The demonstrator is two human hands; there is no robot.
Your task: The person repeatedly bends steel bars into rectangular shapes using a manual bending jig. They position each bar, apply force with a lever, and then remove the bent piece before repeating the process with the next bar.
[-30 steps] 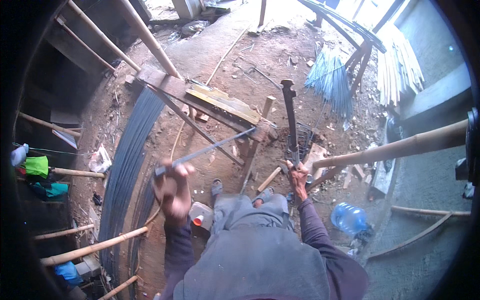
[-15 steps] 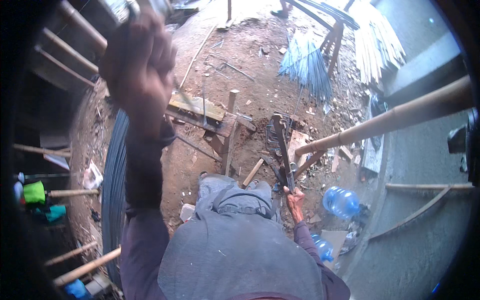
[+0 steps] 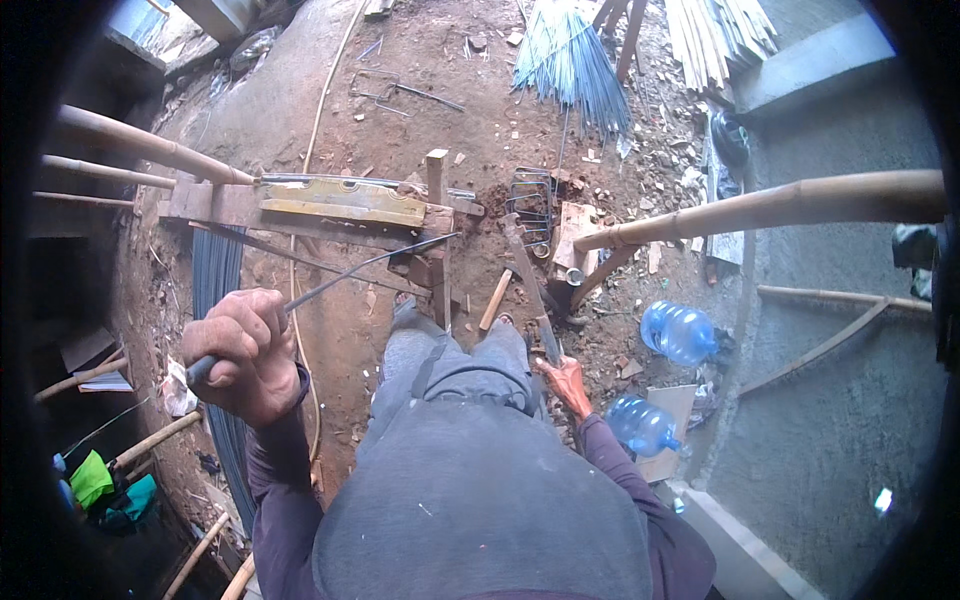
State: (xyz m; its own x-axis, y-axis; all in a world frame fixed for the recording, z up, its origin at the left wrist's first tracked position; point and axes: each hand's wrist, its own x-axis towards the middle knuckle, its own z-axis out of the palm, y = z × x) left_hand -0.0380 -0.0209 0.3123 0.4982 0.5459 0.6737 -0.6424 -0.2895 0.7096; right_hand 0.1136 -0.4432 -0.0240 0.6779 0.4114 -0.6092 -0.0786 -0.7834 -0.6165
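My left hand is raised at the left, closed in a fist around a thin steel rod. One end of the rod pokes out below the fist; the rest slants up to the right and ends over the wooden bench. Low on the right, beside my leg, my right hand grips the lower end of a long metal bar. The bar leans away from me, its far end near several bent wire frames. A yellow strip that looks like a spirit level lies on the bench.
A wooden handle lies by my feet. Bamboo poles cross at right, near two blue water bottles. Bundled steel rods lie far ahead and along the left. Rubble covers the ground.
My left fist has come down from close to the camera, bringing the rod into clear sight. My right hand still holds the bar, slightly further left. The whole view has shifted.
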